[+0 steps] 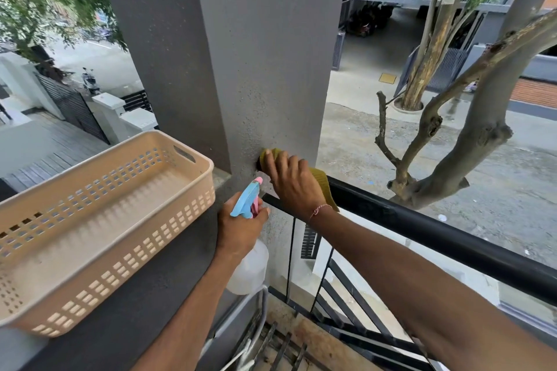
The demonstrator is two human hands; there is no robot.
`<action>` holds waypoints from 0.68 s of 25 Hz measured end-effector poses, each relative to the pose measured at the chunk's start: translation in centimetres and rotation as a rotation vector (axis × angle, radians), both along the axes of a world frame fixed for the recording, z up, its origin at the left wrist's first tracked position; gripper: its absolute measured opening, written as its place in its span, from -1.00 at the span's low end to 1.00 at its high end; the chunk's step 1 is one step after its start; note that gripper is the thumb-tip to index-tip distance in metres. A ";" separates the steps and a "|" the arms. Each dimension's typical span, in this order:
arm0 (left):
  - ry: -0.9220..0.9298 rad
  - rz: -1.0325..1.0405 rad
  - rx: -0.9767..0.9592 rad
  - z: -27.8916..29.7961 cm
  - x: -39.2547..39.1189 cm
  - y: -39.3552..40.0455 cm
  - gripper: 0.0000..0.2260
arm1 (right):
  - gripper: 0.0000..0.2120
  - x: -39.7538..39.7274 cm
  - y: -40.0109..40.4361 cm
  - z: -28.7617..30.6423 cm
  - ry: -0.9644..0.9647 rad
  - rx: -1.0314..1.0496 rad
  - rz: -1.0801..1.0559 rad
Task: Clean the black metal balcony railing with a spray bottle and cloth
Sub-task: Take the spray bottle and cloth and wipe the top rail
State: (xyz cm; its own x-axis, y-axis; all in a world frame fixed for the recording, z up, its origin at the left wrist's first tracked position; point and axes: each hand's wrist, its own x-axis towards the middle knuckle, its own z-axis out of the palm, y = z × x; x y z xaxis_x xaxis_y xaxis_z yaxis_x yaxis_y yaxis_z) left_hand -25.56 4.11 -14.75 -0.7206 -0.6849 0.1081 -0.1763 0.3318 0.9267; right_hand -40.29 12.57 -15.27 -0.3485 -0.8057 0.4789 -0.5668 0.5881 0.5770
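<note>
The black metal railing [422, 226] runs from the grey pillar toward the lower right, with thin black bars below it. My right hand [289, 181] grips an olive-yellow cloth [324, 182] and presses it on the railing's end where it meets the pillar. My left hand [238, 229] holds a spray bottle [248, 268] by its neck; the blue and pink trigger head [248, 199] points up toward the pillar, and the translucent white body hangs below my hand.
A beige perforated plastic basket [193, 178] sits on the dark ledge at left. The grey pillar [265, 54] stands straight ahead. Beyond the railing are tree branches [470, 135] and a street far below. Metal rack bars [271, 346] lie at floor level.
</note>
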 end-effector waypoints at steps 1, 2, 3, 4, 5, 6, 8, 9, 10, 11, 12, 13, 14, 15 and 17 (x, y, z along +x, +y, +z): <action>-0.001 -0.004 -0.004 0.1 -0.1 0.4 -0.73 | -0.43 0.1 1.0 0.0 0.048 0.038 0.014; 0.001 -0.010 -0.004 0.2 -0.1 0.7 -0.74 | -0.41 0.2 2.0 -0.1 0.070 0.066 0.013; 0.004 -0.014 -0.001 0.3 -0.1 1.2 -0.77 | -0.44 0.1 2.9 -0.1 0.071 0.082 -0.003; 0.009 -0.019 0.007 0.4 -0.1 1.6 -0.80 | -0.47 0.1 3.8 0.1 0.053 0.082 -0.032; 0.014 -0.024 0.015 0.5 -0.1 2.0 -0.82 | -0.45 0.0 4.5 0.2 0.018 0.065 -0.073; 0.018 -0.030 0.021 0.6 -0.1 2.4 -0.82 | -0.42 0.0 5.0 0.5 -0.030 0.041 -0.114; 0.012 -0.043 0.025 0.7 0.0 3.2 -0.81 | -0.39 0.1 5.7 1.3 -0.158 -0.005 -0.163; 0.006 -0.049 0.031 0.6 0.0 3.4 -0.79 | -0.38 0.2 5.8 1.9 -0.222 -0.022 -0.173; 0.001 -0.058 0.045 0.7 0.0 3.7 -0.77 | -0.38 0.3 6.0 2.6 -0.303 -0.033 -0.178; -0.005 -0.068 0.055 0.6 0.0 4.0 -0.76 | -0.38 0.3 6.3 3.3 -0.392 -0.043 -0.178; -0.013 -0.079 0.058 0.7 0.1 4.3 -0.76 | -0.38 0.1 6.5 3.8 -0.462 -0.054 -0.172; -0.019 -0.094 0.063 0.7 0.1 4.6 -0.75 | -0.36 -0.3 6.8 4.1 -0.517 -0.073 -0.164; -0.031 -0.108 0.078 0.7 0.0 4.9 -0.72 | -0.33 -0.8 7.2 4.4 -0.581 -0.089 -0.168; -0.048 -0.118 0.095 0.6 -0.1 5.1 -0.69 | -0.28 -1.3 7.6 4.5 -0.662 -0.104 -0.178; -0.073 -0.141 0.104 0.5 -0.4 5.7 -0.66 | -0.20 -2.3 8.4 4.7 -0.870 -0.138 -0.216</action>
State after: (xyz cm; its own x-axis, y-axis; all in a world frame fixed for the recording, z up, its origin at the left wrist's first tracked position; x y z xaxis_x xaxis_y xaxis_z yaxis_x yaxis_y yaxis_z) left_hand -25.91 9.80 -14.30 -0.8134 -0.5816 -0.0137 -0.2027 0.2613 0.9437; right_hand -42.58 20.97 -10.60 -0.7694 -0.6356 0.0636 -0.6387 0.7645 -0.0866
